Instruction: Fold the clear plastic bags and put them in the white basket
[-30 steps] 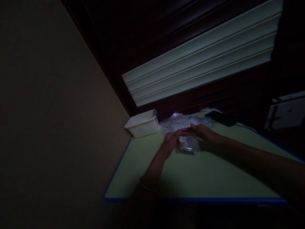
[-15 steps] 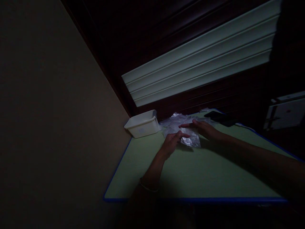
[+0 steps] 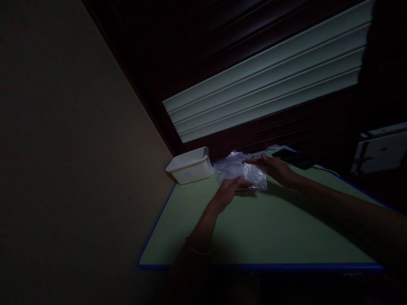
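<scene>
A small clear plastic bag [image 3: 257, 174], crinkled and shiny, is held between my two hands above the table. My left hand [image 3: 226, 192] has its fingers at the bag's lower left edge, thumb uppermost. On the far side, my right hand [image 3: 280, 170] grips the upper edge, its fingers pointing left along it. Parts of the fingertips are hidden or too dark to make out. Just behind the held bag lies a loose pile of similar clear bags [image 3: 230, 163].
A white plastic bin [image 3: 192, 171] stands at the table's back left corner, against the wall. Dark flat objects [image 3: 295, 159] lie at the back right. The pale green table [image 3: 270, 233] has a blue edge. Slatted panels [image 3: 263, 76] rise behind it.
The bag between my hands has been turned and spread flatter, now facing me more squarely. My right hand has shifted slightly right, while my left fingers have moved a little lower along the bag.
</scene>
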### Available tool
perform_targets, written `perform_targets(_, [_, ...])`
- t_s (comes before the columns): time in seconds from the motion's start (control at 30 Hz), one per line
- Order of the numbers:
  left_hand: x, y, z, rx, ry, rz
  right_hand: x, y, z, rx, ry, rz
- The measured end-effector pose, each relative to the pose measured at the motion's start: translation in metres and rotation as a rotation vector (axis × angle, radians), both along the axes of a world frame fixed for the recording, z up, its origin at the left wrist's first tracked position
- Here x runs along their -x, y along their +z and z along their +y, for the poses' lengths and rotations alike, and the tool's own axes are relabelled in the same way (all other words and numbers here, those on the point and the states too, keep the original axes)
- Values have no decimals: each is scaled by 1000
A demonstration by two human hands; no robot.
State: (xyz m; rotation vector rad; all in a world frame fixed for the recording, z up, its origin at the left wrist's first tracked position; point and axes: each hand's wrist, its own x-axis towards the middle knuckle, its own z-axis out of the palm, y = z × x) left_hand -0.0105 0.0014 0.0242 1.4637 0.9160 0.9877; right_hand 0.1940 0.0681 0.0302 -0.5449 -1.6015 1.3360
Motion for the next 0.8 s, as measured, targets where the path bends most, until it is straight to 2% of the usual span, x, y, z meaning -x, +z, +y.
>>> perform_targets(0.17, [5, 2, 0, -58, 30, 50, -2, 1, 0, 35, 4, 38])
perform_targets(0.27, [4, 5, -1, -104, -6, -69, 1, 0, -2, 32, 51, 29])
perform_targets(0.37, [-1, 7, -4, -78, -69, -127, 7, 0, -12, 19, 120, -26])
perform_targets(0.53, [-9, 7, -9, -115, -52, -20, 15, 2, -31, -15, 188, -96])
perform_targets(0.8, [-12, 6, -10, -87, -39, 47, 12, -2, -24, -47, 144, -135])
